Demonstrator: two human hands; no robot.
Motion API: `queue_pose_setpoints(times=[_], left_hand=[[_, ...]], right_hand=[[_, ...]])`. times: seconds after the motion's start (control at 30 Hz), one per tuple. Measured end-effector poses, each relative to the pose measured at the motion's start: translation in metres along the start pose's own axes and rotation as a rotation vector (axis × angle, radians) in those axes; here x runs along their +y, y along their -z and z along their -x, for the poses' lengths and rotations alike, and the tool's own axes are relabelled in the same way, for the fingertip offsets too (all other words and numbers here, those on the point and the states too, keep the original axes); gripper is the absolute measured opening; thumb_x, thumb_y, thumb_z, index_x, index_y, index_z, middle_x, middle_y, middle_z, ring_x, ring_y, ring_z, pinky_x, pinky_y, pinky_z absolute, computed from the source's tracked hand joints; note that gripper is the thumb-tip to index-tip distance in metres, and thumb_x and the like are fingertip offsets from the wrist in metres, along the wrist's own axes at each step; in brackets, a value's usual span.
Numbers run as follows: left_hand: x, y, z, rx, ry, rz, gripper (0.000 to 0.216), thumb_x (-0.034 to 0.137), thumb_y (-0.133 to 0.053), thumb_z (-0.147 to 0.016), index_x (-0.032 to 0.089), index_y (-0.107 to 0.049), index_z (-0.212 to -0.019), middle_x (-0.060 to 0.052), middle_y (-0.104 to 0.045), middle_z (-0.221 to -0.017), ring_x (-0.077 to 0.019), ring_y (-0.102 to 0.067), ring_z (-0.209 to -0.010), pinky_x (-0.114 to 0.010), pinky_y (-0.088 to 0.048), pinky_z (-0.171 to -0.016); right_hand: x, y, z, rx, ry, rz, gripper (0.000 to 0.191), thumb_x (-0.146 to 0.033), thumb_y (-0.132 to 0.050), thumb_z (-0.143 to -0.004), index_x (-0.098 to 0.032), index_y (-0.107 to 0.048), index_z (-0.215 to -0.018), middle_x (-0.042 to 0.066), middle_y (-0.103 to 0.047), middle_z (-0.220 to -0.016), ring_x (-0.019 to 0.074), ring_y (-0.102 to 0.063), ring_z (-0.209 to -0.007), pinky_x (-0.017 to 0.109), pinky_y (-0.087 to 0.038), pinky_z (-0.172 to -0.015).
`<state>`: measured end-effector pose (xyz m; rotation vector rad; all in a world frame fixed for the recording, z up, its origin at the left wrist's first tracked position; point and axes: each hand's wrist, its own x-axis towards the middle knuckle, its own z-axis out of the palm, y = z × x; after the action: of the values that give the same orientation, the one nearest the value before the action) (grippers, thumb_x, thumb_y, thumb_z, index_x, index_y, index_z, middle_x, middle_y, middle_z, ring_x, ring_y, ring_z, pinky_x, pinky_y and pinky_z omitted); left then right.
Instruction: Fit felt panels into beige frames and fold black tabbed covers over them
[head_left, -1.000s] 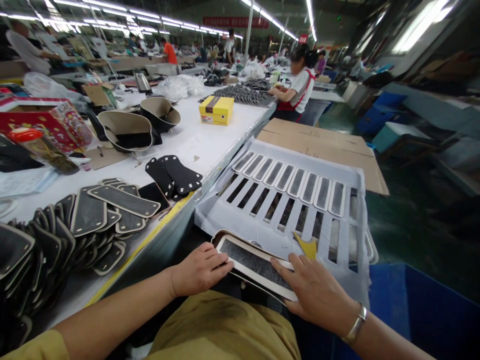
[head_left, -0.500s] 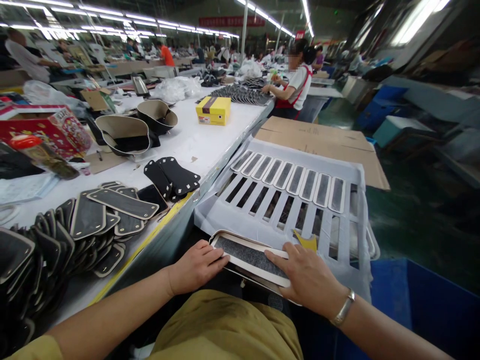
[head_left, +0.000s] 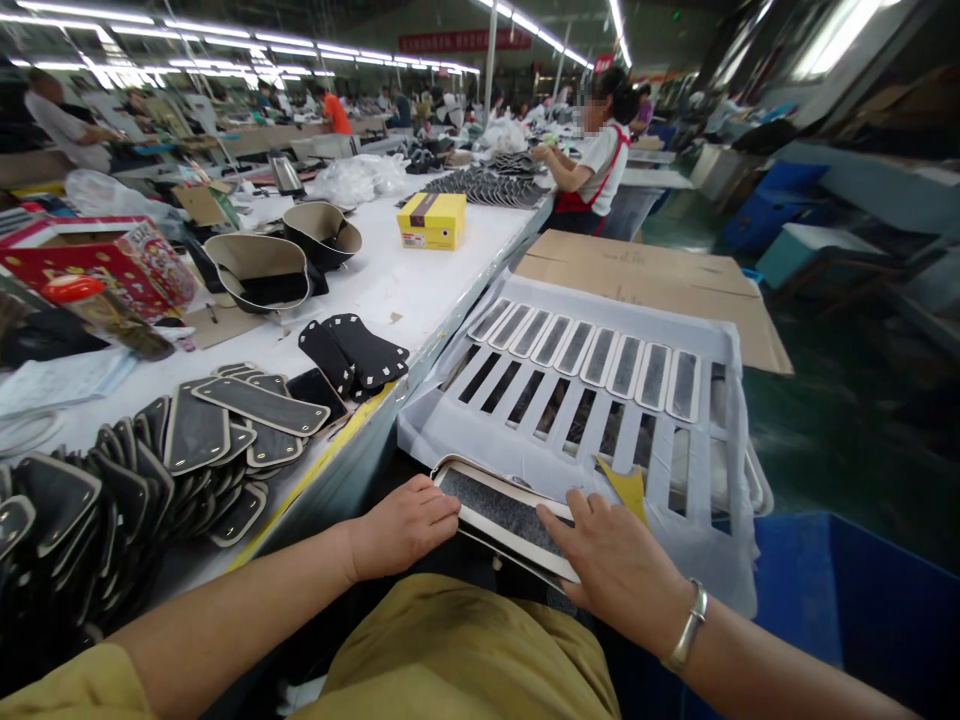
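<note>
A long panel with a grey felt middle and a cream border lies low in front of me, tilted down to the right. My left hand has its fingers curled over the panel's left end. At the other end, my right hand grips the border, thumb across the felt; its undersides are hidden. Just beyond the panel is a slatted rack under whitish sheeting. A row of similar small panels lies across its far half. A yellow pointed piece rests on the rack near my right fingertips.
On the white table to the left are piled black cream-edged panels, black cut pieces, two curved cuffs and a yellow box. Cardboard lies behind the rack, a blue bin at right. A co-worker stands beyond.
The view has shifted slightly, so the table and rack appear a little farther right. Both my hands keep hold of the panel, with hardly any movement. The co-worker's hands have moved a little.
</note>
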<state>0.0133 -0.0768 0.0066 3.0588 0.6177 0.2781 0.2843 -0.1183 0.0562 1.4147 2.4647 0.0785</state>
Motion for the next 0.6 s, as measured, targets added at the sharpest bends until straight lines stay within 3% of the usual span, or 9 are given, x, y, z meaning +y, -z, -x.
queue_pose_setpoints(times=[0.33,0.5,0.6], left_hand=[[-0.015,0.013,-0.028,-0.236,-0.017,0.083,0.005,0.013,-0.050,-0.082,0.017,-0.052,-0.079,-0.003,-0.057,-0.082,-0.0161,-0.052,-0.075,-0.028,-0.040,-0.071],[-0.022,0.024,-0.036,-0.318,-0.073,0.109,0.005,0.018,-0.051,-0.083,0.018,-0.053,-0.078,-0.003,-0.058,-0.083,-0.0170,-0.055,-0.077,-0.028,-0.042,-0.071],[-0.026,0.031,-0.048,-0.330,-0.012,0.208,0.010,0.026,-0.047,-0.087,0.020,-0.054,-0.085,-0.001,-0.059,-0.087,-0.0153,-0.057,-0.078,-0.025,-0.043,-0.069]], right_hand=[[-0.001,-0.001,0.003,-0.016,-0.020,-0.059,0.065,-0.044,-0.070,-0.064,-0.023,-0.050,-0.122,0.012,-0.052,-0.100,0.0269,-0.049,-0.082,0.035,-0.037,-0.065],[-0.004,-0.011,0.010,0.023,-0.064,-0.078,0.069,-0.048,-0.067,-0.066,-0.024,-0.045,-0.127,0.012,-0.050,-0.102,0.0266,-0.048,-0.084,0.034,-0.037,-0.065],[-0.006,-0.011,0.011,0.021,-0.066,-0.085,0.069,-0.047,-0.068,-0.065,-0.024,-0.046,-0.126,0.011,-0.050,-0.101,0.0262,-0.048,-0.083,0.034,-0.037,-0.064]])
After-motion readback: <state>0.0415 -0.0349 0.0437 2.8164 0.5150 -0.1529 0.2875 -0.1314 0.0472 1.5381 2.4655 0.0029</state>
